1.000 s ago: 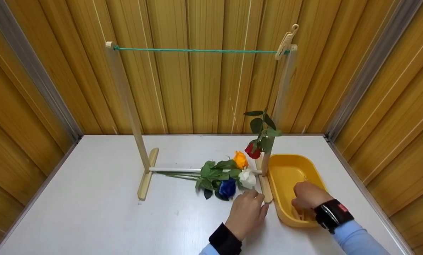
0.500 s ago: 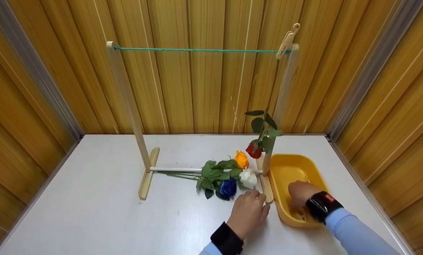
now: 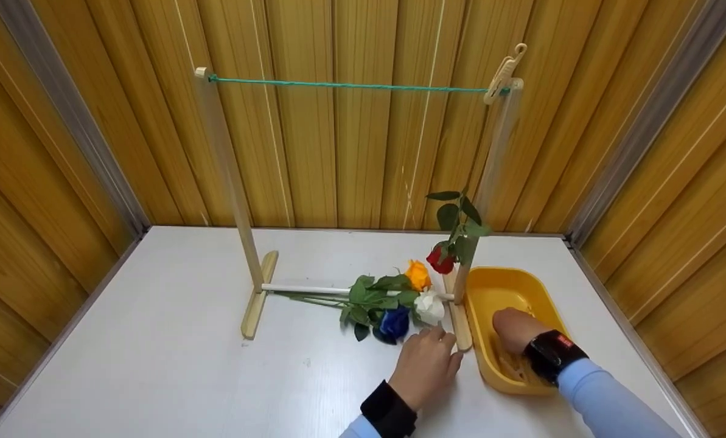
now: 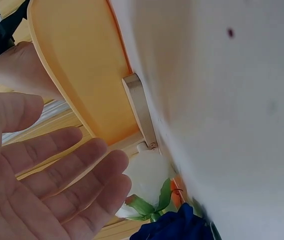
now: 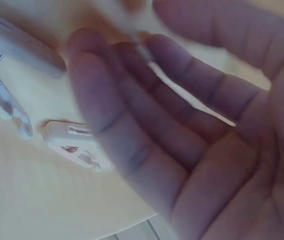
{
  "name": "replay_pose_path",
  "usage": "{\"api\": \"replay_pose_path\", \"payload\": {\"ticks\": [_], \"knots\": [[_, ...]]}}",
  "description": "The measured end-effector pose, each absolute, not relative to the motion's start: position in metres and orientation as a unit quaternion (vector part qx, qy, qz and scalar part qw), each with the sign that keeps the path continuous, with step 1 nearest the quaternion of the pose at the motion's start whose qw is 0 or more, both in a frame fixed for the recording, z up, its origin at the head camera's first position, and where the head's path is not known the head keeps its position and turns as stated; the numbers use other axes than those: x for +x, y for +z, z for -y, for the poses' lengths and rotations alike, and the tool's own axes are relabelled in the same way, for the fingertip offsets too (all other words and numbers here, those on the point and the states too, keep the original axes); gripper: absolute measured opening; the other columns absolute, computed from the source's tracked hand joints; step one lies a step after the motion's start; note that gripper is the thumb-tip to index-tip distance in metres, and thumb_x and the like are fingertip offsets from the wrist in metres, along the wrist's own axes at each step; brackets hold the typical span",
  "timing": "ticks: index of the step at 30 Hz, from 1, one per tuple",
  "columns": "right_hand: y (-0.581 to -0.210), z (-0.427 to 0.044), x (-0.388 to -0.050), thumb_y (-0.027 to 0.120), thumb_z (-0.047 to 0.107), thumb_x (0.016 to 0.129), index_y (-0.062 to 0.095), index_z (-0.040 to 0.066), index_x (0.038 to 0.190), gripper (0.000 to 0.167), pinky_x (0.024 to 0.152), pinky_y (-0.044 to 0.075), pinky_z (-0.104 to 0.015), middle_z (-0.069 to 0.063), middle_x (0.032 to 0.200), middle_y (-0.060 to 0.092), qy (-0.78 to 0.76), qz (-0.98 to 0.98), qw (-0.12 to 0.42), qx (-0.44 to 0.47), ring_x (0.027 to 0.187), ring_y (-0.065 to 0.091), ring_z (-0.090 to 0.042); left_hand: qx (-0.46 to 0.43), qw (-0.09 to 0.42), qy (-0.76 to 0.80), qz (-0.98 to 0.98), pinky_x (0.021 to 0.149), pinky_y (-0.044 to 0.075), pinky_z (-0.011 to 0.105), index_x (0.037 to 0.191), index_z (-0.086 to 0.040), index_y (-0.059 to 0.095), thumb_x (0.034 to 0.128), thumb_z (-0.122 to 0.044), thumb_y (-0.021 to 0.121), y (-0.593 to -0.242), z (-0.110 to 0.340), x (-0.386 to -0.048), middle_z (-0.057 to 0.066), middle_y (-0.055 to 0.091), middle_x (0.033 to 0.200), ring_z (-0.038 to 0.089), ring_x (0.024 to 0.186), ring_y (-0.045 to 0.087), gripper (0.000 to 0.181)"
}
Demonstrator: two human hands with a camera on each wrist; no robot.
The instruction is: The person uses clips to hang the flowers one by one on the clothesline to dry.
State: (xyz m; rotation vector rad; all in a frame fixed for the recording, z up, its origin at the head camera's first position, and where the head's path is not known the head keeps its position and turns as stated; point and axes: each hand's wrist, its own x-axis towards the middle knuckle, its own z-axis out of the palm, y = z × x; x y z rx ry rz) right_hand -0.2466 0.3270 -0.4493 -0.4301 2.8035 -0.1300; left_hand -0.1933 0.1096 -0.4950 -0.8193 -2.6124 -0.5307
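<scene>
Fingers (image 4: 64, 166) of the left hand (image 3: 425, 368) reach out loosely, empty, near the white rose (image 3: 429, 306); those of the right hand (image 3: 518, 332) bend inside the yellow tray (image 3: 498, 291), beside pale clothespins (image 5: 74, 142) (whether they pinch one, I cannot tell).

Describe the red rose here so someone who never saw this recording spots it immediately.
Find the wooden frame strung with green cord. In the head view, near its right post, the red rose hangs bloom-down below a clothespin. The orange rose, white rose and blue rose lie together; only this one hangs.
</scene>
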Motion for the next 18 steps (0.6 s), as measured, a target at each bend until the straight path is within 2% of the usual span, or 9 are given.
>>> {"api": "replay_pose_path", "payload": {"ticks": [4, 8, 11, 18], "knots": [[-0.45, -0.33, -0.252, 0.06, -0.013, 0.087, 0.058, 0.003, 0.077, 0.019, 0.054, 0.05, -0.034, -0.008, 0.07, 0.052, -0.055, -0.977, 0.128, -0.163, 0.061, 0.053, -0.023, -0.288, 0.174, -0.197, 0.921, 0.063, 0.049, 0.024, 0.092, -0.013, 0.074, 0.0954, -0.027, 0.074, -0.493, -0.106, -0.195, -0.002, 0.067, 0.087, 0.012, 0.076, 0.063, 0.015], [-0.442, -0.33, -0.254, 0.061, -0.015, 0.086, 0.06, 0.005, 0.076, 0.021, 0.057, 0.045, -0.032, -0.005, 0.07, 0.052, -0.079, -0.979, 0.111, -0.154, 0.063, 0.05, -0.02, -0.287, 0.183, -0.199, 0.919, 0.065, 0.051, 0.026, 0.091, -0.012, 0.073, 0.095, -0.026, 0.075, -0.492, -0.103, -0.196, 0.0, 0.067, 0.088, 0.013, 0.077, 0.064, 0.015], [-0.431, -0.33, -0.255, 0.063, -0.016, 0.083, 0.061, 0.005, 0.076, 0.023, 0.058, 0.043, -0.031, -0.003, 0.069, 0.053, -0.104, -0.979, 0.094, -0.146, 0.064, 0.049, -0.02, -0.283, 0.177, -0.199, 0.921, 0.068, 0.053, 0.026, 0.097, -0.011, 0.075, 0.0964, -0.027, 0.074, -0.491, -0.099, -0.197, 0.0, 0.07, 0.093, 0.014, 0.08, 0.065, 0.016], [-0.397, -0.326, -0.252, 0.065, -0.01, 0.083, 0.063, 0.006, 0.077, 0.018, 0.059, 0.042, -0.032, -0.001, 0.071, 0.056, -0.15, -0.972, -0.017, -0.182, 0.066, 0.049, -0.017, -0.256, 0.132, -0.236, 0.928, 0.077, 0.056, 0.028, 0.113, -0.011, 0.075, 0.0996, -0.029, 0.07, -0.482, -0.089, -0.199, 0.001, 0.072, 0.104, 0.015, 0.088, 0.067, 0.023]]}}
